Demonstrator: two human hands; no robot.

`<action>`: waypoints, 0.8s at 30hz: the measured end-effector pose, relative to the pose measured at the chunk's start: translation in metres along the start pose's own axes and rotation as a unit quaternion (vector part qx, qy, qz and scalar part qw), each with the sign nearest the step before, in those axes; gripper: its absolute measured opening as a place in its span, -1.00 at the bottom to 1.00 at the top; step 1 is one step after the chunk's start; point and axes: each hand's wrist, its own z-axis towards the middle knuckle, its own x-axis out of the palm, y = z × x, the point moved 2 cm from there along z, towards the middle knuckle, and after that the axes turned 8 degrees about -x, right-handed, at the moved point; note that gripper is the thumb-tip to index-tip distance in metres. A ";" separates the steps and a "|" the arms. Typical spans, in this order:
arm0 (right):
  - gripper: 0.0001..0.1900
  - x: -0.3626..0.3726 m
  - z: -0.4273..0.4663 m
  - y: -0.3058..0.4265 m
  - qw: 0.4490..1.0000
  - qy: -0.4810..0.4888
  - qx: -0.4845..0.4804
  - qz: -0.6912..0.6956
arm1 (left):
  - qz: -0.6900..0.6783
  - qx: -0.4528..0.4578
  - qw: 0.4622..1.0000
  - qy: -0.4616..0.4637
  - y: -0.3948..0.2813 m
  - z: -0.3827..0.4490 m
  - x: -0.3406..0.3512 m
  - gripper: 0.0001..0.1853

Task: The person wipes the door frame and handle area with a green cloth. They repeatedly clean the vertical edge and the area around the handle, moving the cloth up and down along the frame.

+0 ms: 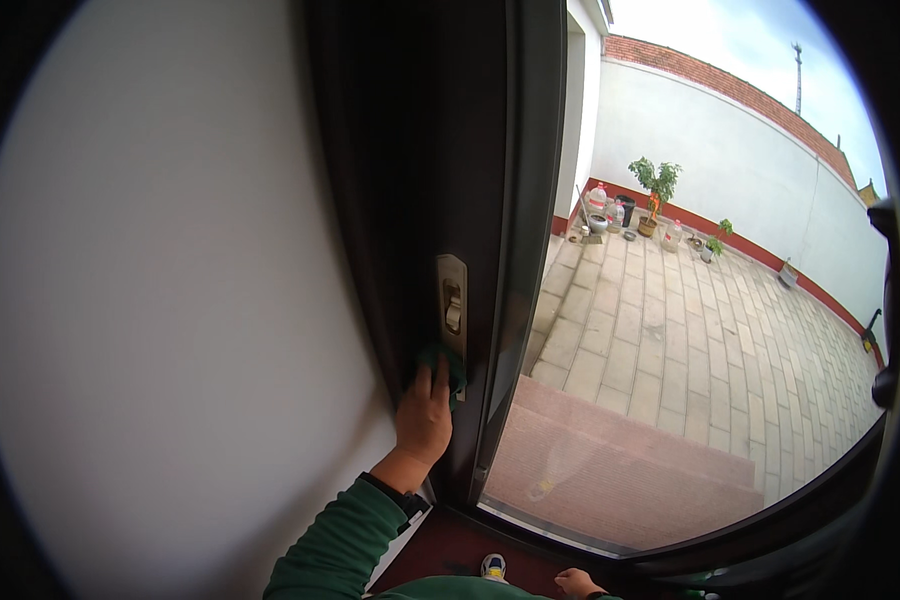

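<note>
My left hand [424, 420], at the end of a green sleeve, presses a dark green cloth [446, 366] against the lower part of a metal lock plate [452, 296]. The plate is set upright in the dark frame [412, 187] of a door and has a recessed latch above my fingers. Part of the plate is hidden under the cloth. My right hand [576, 581] is low at the bottom edge, away from the door, with its fingers curled; nothing shows in it.
A white wall [172, 300] stands close on the left. Beyond the glass [529, 247] lie pinkish steps [615, 465] and a paved yard [682, 322] with potted plants [655, 184] and plastic bottles [673, 235]. A metal threshold [547, 530] runs near my shoe [493, 566].
</note>
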 end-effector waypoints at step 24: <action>-0.89 -0.007 -0.017 -0.012 0.989 -0.015 0.093 0.110 | -0.013 0.008 0.999 -0.039 -0.014 0.007 -0.020 -0.33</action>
